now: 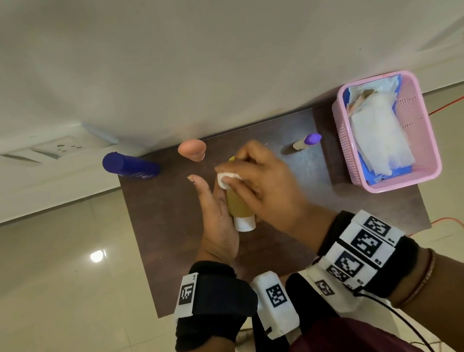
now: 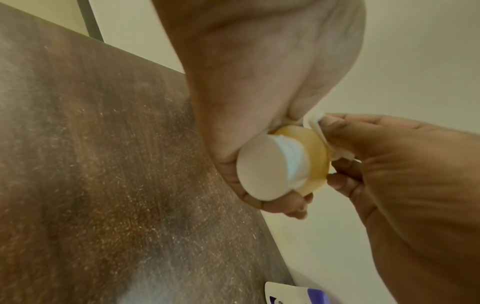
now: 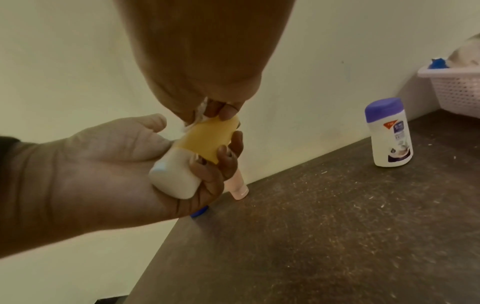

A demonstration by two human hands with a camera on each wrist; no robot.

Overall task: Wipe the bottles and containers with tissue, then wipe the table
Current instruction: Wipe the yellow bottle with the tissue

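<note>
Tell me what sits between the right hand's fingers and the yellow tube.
A crumpled white tissue: the right hand pinches it against the yellow tube with white cap, held in the left hand. Head and left wrist views show it.

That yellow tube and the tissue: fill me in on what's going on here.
A person is wiping the yellow tube over a dark table. The left hand grips the tube near its white cap, and the right hand pinches a wad of tissue against the tube's upper part. A blue bottle, a pink tube and a small white bottle stand along the wall. A pink basket with more tissue sits at the table's right end.
</note>
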